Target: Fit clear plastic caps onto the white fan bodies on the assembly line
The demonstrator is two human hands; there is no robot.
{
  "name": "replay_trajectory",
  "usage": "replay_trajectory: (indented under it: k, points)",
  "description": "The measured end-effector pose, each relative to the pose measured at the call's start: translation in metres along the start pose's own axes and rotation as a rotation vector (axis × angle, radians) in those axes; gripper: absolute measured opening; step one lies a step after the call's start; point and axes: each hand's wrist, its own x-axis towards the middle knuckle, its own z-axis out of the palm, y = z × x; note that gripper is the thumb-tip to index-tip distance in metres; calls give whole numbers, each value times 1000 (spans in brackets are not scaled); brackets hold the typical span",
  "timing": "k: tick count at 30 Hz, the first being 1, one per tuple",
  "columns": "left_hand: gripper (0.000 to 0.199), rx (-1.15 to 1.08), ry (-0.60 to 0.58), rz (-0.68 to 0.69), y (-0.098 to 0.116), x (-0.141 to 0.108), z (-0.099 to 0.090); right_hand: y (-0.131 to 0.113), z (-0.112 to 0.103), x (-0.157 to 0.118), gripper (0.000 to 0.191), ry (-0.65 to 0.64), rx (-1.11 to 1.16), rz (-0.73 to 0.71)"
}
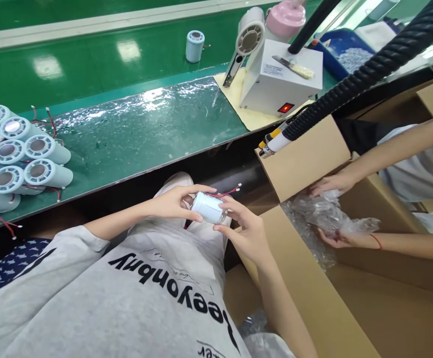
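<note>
A light-blue cylindrical battery pack (208,207) lies sideways between my two hands, above my lap. My left hand (173,203) grips its left end with thumb and fingers. On its right end, the fingers and thumb of my right hand (244,226) are closed. Red and black wires (227,193) with small white plugs stick out from the pack's upper side. Something clear shows at the right end, but I cannot tell what it is. At the far left of the bench, several similar light-blue cylinders (39,171) lie stacked with their ring-shaped ends toward me.
Another blue cylinder (195,46) stands on the green surface. A white box (281,74) with a lit red switch carries a knife (293,67). A black ribbed hose (350,82) crosses the right side. Beside me, another person's hands (333,186) handle clear plastic (324,214) over a cardboard box (309,283).
</note>
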Motion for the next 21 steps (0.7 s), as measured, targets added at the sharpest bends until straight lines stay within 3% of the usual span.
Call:
replay_trajectory:
  k: [7,21]
  points:
    - [71,32,-70,164,5,-3,-3,-8,-1,-1,40,-30,175,120]
    - [72,101,-102,211,8,-6,-4,-13,0,1,48,-44,415,336]
